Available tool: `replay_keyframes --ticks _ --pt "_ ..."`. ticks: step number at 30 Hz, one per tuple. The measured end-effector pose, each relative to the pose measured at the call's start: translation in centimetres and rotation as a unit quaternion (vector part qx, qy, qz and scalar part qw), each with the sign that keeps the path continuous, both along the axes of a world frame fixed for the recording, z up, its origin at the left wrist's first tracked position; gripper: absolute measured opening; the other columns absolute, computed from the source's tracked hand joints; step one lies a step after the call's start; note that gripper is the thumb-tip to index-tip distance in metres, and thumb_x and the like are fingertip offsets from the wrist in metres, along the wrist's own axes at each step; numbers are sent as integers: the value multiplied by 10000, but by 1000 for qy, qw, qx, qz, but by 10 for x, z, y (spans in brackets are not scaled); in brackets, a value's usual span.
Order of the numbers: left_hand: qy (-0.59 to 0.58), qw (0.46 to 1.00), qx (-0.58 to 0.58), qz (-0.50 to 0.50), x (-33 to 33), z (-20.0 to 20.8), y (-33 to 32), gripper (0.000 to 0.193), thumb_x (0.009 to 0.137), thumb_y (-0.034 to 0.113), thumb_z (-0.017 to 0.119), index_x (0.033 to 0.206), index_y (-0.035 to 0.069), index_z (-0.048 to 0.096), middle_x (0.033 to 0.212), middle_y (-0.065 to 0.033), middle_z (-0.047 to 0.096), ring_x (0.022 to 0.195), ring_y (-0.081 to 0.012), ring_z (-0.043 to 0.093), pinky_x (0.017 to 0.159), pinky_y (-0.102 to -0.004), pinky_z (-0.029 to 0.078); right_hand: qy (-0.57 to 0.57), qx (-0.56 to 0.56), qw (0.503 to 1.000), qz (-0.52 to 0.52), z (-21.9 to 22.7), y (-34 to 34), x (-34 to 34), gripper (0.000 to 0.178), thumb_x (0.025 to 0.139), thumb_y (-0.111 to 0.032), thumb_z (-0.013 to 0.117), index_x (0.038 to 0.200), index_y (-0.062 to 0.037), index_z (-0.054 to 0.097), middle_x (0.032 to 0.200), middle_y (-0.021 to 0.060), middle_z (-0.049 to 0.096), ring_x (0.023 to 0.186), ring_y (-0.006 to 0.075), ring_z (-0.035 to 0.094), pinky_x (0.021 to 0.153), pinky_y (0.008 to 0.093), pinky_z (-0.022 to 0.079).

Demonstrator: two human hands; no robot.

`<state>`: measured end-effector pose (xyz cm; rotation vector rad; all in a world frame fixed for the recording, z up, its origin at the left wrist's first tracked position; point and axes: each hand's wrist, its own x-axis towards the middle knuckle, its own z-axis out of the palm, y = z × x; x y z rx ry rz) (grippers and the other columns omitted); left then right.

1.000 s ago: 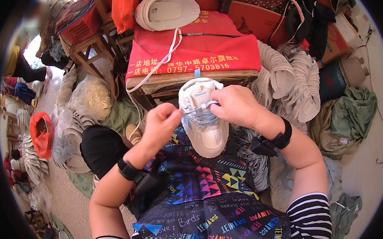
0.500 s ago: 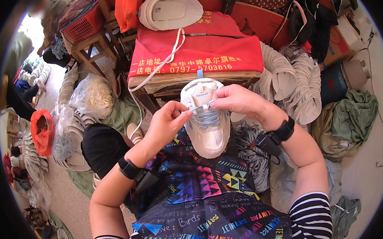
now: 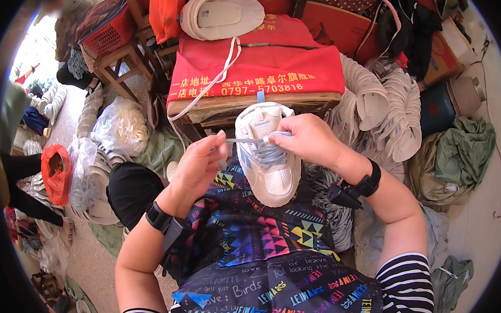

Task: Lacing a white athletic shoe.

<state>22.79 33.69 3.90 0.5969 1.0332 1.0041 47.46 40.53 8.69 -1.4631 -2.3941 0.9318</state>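
A white sneaker upper [image 3: 274, 187] stands toe toward me, with a light blue pull tab above its tongue. Grey-blue shoelace [image 3: 243, 140] crosses its front. My left hand [image 3: 200, 161], just left of the upper, pinches one stretch of the lace and holds it taut. At the upper's right side, near the tongue, my right hand [image 3: 307, 138] is closed on the lace too, a short bit of it showing at the fingers. The fingertips of that hand partly cover the eyelets.
Beyond the upper is a wooden stool [image 3: 208, 111] under a red cloth [image 3: 254, 67], bearing stacked pale uppers [image 3: 223, 15] and a white cord. Rows of uppers [image 3: 397, 115] lie right, by green cloth [image 3: 466, 149]. Bagged pieces [image 3: 120, 127] and a red bag [image 3: 56, 173] are left.
My left hand has moved left, away from the upper, drawing the lace out straight. My right hand has shifted slightly. A person's dark-clothed legs have moved at the far left.
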Motion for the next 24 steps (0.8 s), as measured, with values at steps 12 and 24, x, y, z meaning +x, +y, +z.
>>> replay_keyframes --ticks 12,24 --pt "689 509 516 -25 31 17 4 159 834 184 681 945 88 619 727 -41 513 673 -223 558 652 -367 378 -38 113 992 31 -7 -9 -1 245 836 -281 658 860 -38 658 744 166 648 691 321 645 629 394 491" --pt "209 974 88 14 3 16 -3 249 981 267 536 866 90 669 658 79 473 544 -30 371 544 -205 275 275 -191 941 -35 -18 4 35 139 911 -143 645 970 -19 625 829 -48 569 755 28 493 681 205 425"
